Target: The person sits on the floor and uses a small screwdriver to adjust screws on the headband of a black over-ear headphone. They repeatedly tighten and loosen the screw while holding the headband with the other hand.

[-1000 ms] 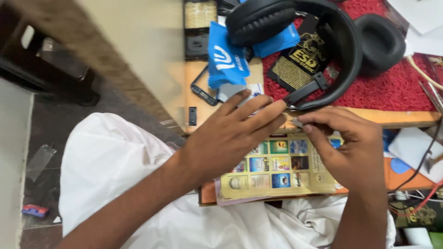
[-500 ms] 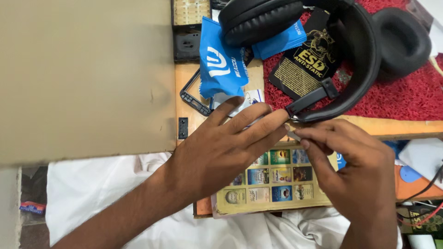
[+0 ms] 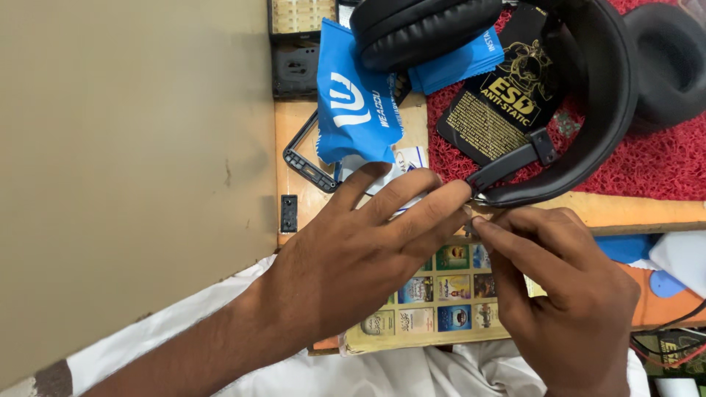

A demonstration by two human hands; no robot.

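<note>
Looking down, we see our left hand [image 3: 360, 257] and our right hand [image 3: 566, 294] meeting in the middle, fingertips almost touching. Both hands are curled and pinch at the loose end of the black headphones [image 3: 588, 110], right where the band's thin arm ends. We cannot tell what small part sits between the fingers, as it is hidden.

The headphones lie on a red mat [image 3: 654, 176] on the wooden bench [image 3: 625, 209], with the band curving up and away from us. One big ear pad [image 3: 419, 29] is at the top, and another ear pad [image 3: 669, 66] is on the far right.

A blue packet [image 3: 353, 110] lies just left of the headphones. A black packet [image 3: 500, 110] lies under the band. A card with small coloured pictures [image 3: 441, 301] sits under our hands.
</note>
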